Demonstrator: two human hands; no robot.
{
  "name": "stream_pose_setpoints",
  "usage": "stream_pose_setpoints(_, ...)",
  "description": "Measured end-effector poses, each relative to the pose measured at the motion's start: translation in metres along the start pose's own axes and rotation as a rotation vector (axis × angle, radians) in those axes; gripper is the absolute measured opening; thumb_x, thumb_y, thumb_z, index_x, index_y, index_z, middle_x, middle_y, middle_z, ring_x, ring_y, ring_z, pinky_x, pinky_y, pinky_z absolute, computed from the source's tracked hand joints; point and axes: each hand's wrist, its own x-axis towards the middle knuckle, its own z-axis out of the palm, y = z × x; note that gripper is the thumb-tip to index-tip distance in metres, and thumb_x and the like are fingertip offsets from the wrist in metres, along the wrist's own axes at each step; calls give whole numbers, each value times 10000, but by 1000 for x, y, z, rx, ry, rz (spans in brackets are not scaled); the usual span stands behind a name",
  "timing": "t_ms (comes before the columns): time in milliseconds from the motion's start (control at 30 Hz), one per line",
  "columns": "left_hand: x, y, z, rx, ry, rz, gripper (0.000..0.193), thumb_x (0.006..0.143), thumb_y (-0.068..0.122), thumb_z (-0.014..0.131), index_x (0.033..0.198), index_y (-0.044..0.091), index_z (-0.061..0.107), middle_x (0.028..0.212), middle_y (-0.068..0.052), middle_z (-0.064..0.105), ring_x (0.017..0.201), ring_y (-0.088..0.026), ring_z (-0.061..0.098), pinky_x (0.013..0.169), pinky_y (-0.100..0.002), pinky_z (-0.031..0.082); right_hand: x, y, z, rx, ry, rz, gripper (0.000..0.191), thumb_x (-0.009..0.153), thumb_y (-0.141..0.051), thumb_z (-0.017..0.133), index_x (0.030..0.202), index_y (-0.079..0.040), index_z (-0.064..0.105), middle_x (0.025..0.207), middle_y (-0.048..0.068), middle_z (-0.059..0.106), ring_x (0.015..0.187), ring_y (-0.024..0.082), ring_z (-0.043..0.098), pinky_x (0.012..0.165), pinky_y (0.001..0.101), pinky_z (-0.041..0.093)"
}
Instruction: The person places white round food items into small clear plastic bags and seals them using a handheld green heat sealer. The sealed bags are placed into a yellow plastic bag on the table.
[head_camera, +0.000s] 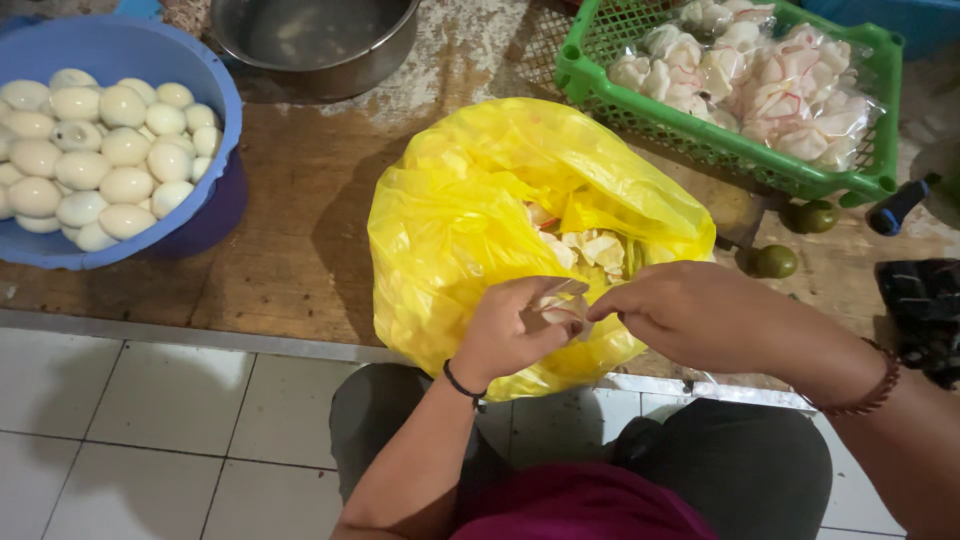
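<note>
At lower centre of the frame, the left hand pinched a small clear plastic packet, fingers curled shut around it; the right hand gripped the packet's other edge with closed fingertips. Both hovered over the open yellow plastic bag; a blue bowl of peeled eggs sat upper left, a green basket upper right.

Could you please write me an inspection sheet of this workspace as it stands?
Surface: worn wooden worktop, stained, above a white tiled floor.
Job's things: yellow plastic bag open, pale pieces inside; small clear packet pinched between both hands.
Clutter: blue basin of peeled eggs; metal bowl; green crate of filled packets; two small green fruits.
Grippers: left hand and right hand both closed on the packet.
Cables: nothing seen.
Surroundings: dark object at right, unclear.
</note>
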Motion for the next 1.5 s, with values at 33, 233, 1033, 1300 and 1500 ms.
stream_pose_setpoints(33,-1,-4,1,-136,-23,-96,429,828,151,728,1241,33,716,995,-92,766,863,-189,748,788,-309,589,1,3,1,9,-3,-7,349,907,-291,573,1201,-263,759,1091,60,760,993,291,701,857,446,544)
stream_pose_setpoints(233,2,-21,2,-522,-24,-161,384,924,79,683,1296,-14,668,1202,-60,693,1074,-110,655,962,-276,542,-8,37,16,291,450,-138,308,859,-188,746,1165,-154,737,1038,37,771,907,179,723,805,346,561)
stream_pose_setpoints(1033,7,-26,57,-566,93,-143,279,955,50,709,1221,-5,646,1077,-48,705,982,-98,684,881,-270,573,13,76,133,1215,905,-293,339,916,9,694,1203,-102,551,1245,88,622,964,104,639,876,256,540)
stream_pose_setpoints(1300,-1,-14,74,-413,200,-40,336,914,90,744,1226,20,642,1099,-36,690,1007,-104,676,928,-279,566,17,74,153,1376,917,-294,94,995,10,661,1066,-14,604,1028,56,660,907,113,646,846,274,552)
stream_pose_setpoints(1500,-6,-14,74,-235,171,74,388,902,99,769,1252,-9,640,1185,-75,688,1085,-138,639,989,-326,516,12,73,158,1388,946,-325,54,1004,6,637,1011,-22,591,1002,60,670,897,117,639,836,262,537)
